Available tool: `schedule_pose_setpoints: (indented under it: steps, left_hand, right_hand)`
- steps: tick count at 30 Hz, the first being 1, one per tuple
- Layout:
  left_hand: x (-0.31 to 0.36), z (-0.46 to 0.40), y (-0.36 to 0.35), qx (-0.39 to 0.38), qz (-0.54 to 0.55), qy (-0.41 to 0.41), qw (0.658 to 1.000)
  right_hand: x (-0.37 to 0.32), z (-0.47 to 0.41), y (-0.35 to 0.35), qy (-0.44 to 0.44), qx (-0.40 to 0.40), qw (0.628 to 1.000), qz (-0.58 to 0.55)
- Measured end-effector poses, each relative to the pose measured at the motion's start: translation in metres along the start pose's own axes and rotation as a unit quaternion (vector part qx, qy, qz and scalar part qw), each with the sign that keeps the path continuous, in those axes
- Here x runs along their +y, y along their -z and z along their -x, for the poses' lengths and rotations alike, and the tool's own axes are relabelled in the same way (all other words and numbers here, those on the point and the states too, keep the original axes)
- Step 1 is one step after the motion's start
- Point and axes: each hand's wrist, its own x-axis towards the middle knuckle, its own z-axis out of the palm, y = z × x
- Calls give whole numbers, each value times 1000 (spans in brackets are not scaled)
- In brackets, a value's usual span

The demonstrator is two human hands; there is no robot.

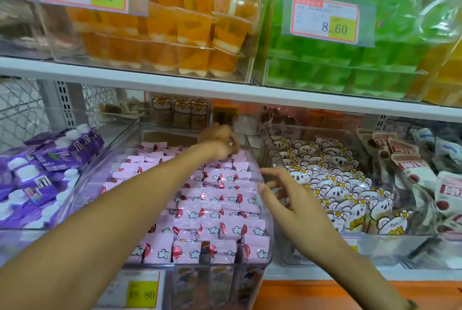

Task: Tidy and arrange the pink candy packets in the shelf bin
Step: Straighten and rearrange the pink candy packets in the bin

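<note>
Pink candy packets under left hand's curled fingers; right hand beside

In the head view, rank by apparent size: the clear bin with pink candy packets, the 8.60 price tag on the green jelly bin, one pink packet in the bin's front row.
1. Clear bin, largest by far.
2. Price tag.
3. Pink packet, smallest, though nearer the camera.

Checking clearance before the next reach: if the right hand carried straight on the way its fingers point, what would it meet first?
Probably the clear right wall of the pink candy bin: the right hand points up-left, fingertips about at its rim. Pink packets lie just beyond. Depth is unclear.
</note>
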Motion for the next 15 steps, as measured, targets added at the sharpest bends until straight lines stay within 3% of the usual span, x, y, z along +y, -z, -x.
schedule_pose_setpoints:
  steps: [5,12,15]
  left_hand:
    - [6,-1,13,114,238,78,961]
    - [6,35,40,163,345,101,919]
    - [12,65,53,215,431,114,869]
  right_hand:
    - [-1,0,0,1,-2,1000,0]
    - [-7,3,1,-9,-3,1000,10]
    - [-11,3,3,-13,-9,1000,13]
